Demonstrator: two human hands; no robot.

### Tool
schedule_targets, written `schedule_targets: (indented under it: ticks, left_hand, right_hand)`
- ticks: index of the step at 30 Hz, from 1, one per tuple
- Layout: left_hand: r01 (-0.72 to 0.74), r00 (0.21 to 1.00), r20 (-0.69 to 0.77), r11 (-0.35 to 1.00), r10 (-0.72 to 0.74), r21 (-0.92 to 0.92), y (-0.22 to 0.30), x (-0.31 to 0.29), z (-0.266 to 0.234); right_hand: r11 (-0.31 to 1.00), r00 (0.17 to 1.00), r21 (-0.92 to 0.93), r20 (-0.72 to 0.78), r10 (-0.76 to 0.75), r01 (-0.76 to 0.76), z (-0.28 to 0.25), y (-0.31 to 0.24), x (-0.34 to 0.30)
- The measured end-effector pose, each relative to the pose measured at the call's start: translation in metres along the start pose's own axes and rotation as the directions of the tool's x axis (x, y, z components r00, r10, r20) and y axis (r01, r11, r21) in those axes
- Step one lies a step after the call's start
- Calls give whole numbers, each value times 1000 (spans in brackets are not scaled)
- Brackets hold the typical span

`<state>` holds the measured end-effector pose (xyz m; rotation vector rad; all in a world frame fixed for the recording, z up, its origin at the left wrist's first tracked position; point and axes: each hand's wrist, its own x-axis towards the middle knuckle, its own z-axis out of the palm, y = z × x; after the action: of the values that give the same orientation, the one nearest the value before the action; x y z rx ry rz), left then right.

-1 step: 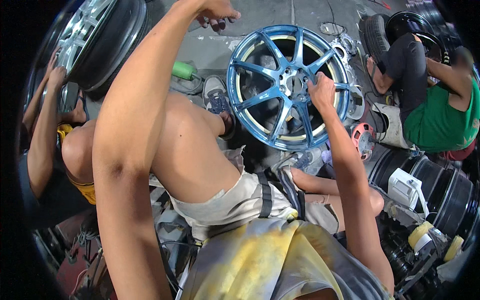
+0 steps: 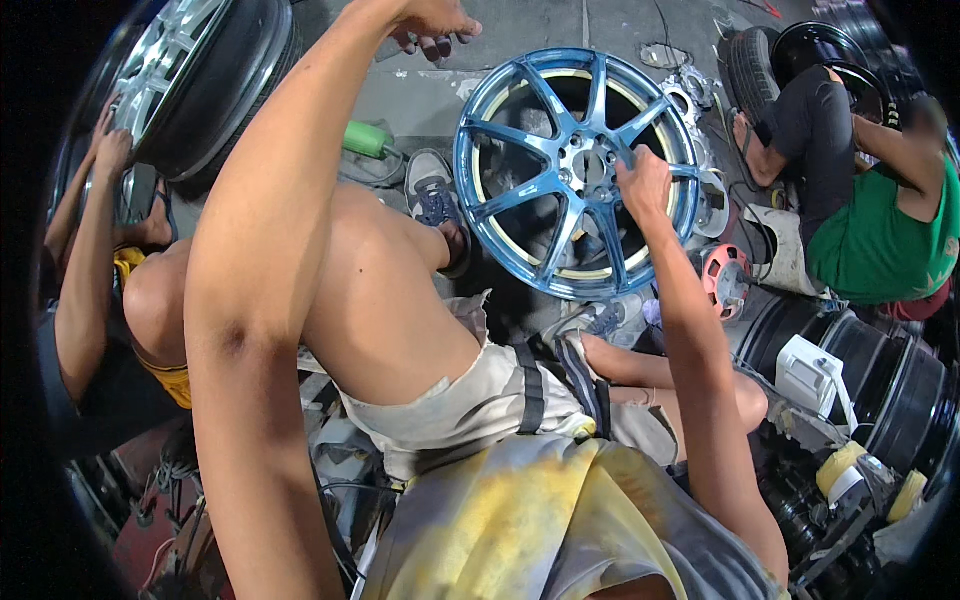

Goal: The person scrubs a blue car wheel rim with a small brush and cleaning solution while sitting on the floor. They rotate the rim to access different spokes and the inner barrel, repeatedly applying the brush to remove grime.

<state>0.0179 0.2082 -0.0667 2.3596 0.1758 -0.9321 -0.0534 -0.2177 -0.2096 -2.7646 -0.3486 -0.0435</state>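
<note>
A blue multi-spoke wheel rim (image 2: 507, 201) leans in front of me, between my feet. My right hand (image 2: 645, 182) is closed at a spoke just right of the hub. Its fingertips press close to the blue surface, and whatever they pinch there is hidden. Away from the rim, up at the top edge, my left hand (image 2: 436, 22) hangs loosely with fingers apart and dark smudges on the fingertips. Nothing shows in it. My left forearm crosses over my raised knee (image 2: 370, 250).
A green cylinder (image 2: 368, 140) lies on the grey floor left of the rim. A large silver wheel (image 2: 215, 90) stands at upper left beside another person's hands. At right sit a person in a green top (image 2: 885, 235), a red reel (image 2: 725, 280) and stacked dark rims (image 2: 895, 375).
</note>
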Motion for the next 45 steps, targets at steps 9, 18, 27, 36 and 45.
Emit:
schedule_targets:
  ticks: [9,18,27,36,45]
  left_hand:
    - [-14,1000,0,1000,14,-12,-4,-2,-4]
    - [-51,998,-33,998,50,-42,-3,-13,-3]
    - [-20,997,-71,999,22,38,-5,-11,-6]
    - [-71,994,-77,997,71,2,-11,-10,-3]
    - [-69,997,-33,996,67,-62,-15,-4,-2]
  right_hand:
    - [998,996,-5,-63,69,-70,15,3,6]
    - [999,997,17,-56,50,-49,19,13,4]
    - [997,990,59,-128,63,-56,16,8,5]
    - [992,990,12,-58,129,-128,7,2,6]
    - [984,984,8,11,176,-176,9,3,9]
